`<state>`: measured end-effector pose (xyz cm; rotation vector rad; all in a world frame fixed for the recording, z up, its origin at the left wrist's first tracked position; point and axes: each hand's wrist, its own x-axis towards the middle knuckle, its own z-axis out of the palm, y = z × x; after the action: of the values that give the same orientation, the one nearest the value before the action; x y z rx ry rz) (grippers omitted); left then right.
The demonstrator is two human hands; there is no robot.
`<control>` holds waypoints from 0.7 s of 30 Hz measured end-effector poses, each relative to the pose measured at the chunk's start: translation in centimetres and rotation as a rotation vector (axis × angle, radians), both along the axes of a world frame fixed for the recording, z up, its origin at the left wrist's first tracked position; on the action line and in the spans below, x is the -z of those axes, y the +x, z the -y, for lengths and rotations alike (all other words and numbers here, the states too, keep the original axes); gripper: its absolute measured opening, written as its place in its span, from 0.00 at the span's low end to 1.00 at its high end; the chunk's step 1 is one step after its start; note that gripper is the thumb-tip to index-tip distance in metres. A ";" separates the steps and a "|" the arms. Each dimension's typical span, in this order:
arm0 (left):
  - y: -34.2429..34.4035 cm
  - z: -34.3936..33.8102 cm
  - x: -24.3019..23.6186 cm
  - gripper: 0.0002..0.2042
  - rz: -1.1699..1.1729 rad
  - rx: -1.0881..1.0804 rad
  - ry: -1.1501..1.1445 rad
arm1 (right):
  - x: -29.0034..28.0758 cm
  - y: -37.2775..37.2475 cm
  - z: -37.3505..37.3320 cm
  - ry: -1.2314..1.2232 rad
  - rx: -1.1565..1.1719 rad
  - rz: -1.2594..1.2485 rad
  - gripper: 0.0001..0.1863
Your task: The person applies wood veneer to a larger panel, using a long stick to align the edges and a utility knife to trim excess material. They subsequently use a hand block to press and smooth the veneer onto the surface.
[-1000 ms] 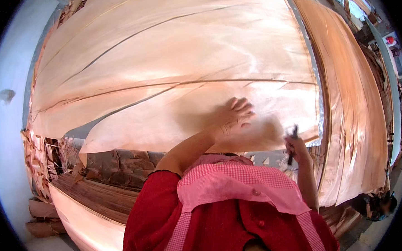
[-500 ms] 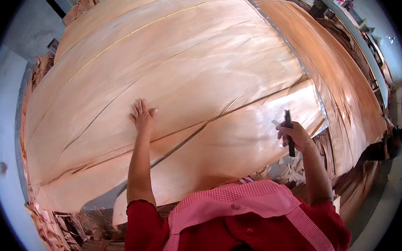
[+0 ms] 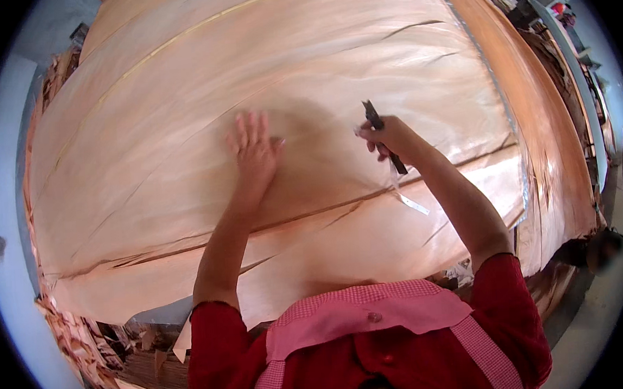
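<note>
My left hand (image 3: 256,148) lies flat with fingers apart on a large pale wood veneer sheet (image 3: 149,182), which has long cracks and a split along its lower part. To its right, over the sheet, my right hand (image 3: 389,137) grips a long dark handheld tool (image 3: 398,163), tilted with its tip up-left. A thin white strip (image 3: 410,202) dangles below that hand. A narrow yellow line runs across the upper part of the sheet.
A stack of darker orange veneer (image 3: 548,147) lies to the right, with a long grey board (image 3: 561,54) beyond it. Torn veneer scraps (image 3: 73,348) line the left and near edges. A pale wall (image 3: 9,203) stands at the far left.
My left hand has moved up the sheet, then slightly right. My right hand has moved up and left with the tool. The view has shifted, and the white strip now hangs visibly below.
</note>
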<state>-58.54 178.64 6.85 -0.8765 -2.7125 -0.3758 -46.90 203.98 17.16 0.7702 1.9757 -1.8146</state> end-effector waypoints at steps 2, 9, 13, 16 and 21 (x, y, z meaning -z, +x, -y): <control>-2.8 -2.6 -0.6 0.34 -0.068 0.021 0.021 | 1.4 -4.6 0.8 0.027 -0.036 -0.050 0.11; -7.8 -5.5 1.6 0.29 0.013 0.096 0.187 | 4.9 -17.5 4.8 -0.015 0.153 -0.130 0.11; -8.6 -6.0 0.7 0.26 0.078 0.206 0.275 | 8.4 -18.4 3.7 -0.034 0.077 -0.094 0.10; -9.8 -5.7 1.6 0.24 0.033 0.296 0.117 | 8.2 -18.5 4.1 0.046 -0.007 -0.121 0.10; -8.5 -6.3 -0.9 0.21 0.005 0.246 -0.028 | 7.5 -18.9 -3.1 0.986 -0.452 -0.178 0.07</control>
<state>-67.02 184.94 7.77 -1.2229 -2.6254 -0.3898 -65.76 207.04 9.66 0.3239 2.8601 -0.6061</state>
